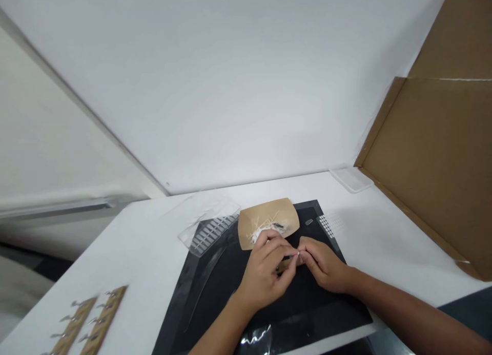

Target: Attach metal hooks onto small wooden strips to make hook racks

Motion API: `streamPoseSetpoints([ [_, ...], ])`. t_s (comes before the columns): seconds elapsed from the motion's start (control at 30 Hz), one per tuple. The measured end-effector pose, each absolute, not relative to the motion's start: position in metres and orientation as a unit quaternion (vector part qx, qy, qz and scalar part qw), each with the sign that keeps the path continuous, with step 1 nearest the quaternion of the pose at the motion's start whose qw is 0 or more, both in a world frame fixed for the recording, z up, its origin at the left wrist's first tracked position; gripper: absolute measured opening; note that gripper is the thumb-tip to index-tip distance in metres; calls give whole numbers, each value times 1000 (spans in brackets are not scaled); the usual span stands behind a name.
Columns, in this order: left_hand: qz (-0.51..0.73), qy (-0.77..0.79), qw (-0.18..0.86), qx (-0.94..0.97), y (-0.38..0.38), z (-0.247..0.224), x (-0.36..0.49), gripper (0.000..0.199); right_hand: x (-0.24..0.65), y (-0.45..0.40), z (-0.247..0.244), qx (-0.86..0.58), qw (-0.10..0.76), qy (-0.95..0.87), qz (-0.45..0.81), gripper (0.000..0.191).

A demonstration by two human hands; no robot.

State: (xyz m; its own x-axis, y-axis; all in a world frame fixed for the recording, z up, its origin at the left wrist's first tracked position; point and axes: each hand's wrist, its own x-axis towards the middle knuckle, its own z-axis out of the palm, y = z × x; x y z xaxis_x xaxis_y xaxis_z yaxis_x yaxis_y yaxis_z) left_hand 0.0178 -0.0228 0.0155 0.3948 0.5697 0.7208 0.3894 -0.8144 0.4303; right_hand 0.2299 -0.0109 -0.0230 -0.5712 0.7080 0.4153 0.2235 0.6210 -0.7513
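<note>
My left hand (267, 270) and my right hand (323, 263) meet above a black mat (226, 293). The thumb and fingers of each are pinched together, fingertip to fingertip. A tiny white piece (299, 252) shows at the left fingertips. What the right fingers grip is mostly hidden. Under the left fingers a small brown wooden-looking strip (283, 266) is partly visible. Just beyond the hands sits a brown paper tray (249, 216) with white scraps and thin sticks (265, 229) in it.
A clear sheet with rows of nail-shaped pieces (211, 234) lies left of the tray. A sheet of white dots (326, 226) is on the right. Two wooden strips with metal clips (103, 321) lie front left. A translucent lid (351, 180) rests near the cardboard (430, 175).
</note>
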Motion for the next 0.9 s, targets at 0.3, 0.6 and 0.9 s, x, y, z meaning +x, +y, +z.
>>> streamPoseSetpoints([
  [0.3, 457, 307, 87, 830, -24, 18, 17, 13, 228, -10, -23, -292, 353, -835, 305, 25],
  [0.6, 463, 318, 73, 824, -23, 14, 20, 15, 228, -10, -25, -294, 337, -842, 300, 22],
  [0.9, 468, 345, 111, 806, -22, 14, 21, 16, 227, -11, -25, -289, 333, -840, 317, 25],
])
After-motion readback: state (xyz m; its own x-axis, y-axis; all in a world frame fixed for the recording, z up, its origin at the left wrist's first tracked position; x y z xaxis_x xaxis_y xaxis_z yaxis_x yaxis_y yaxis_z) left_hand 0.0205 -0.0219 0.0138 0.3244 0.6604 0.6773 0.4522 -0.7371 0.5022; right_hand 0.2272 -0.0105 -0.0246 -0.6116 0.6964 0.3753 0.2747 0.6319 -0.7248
